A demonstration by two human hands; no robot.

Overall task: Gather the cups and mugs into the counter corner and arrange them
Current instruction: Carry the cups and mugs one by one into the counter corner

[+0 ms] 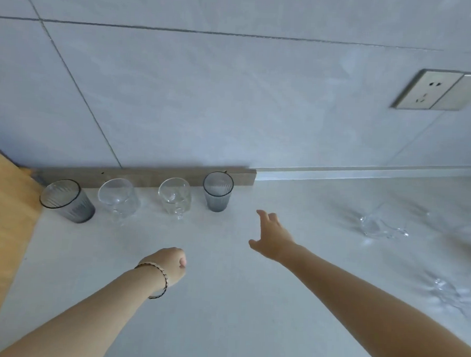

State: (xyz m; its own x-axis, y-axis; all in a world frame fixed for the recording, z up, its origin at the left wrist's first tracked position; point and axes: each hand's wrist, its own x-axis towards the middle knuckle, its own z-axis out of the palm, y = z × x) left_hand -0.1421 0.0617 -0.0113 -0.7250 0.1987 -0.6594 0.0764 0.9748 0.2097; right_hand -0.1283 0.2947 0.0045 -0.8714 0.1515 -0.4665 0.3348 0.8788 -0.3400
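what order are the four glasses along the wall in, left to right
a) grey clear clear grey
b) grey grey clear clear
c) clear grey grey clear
a, the left grey glass and right grey glass stand at the ends with the left clear glass and right clear glass between them

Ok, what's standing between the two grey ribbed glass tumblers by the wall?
Head view shows two: the left clear rounded glass and the right clear rounded glass, both upright.

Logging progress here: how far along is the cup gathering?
Done: four cups line the wall near the corner, two grey tumblers flanking two clear glasses. In hand: nothing; right hand is open, left hand curled, empty. Left: at least two blurred glasses at the right.
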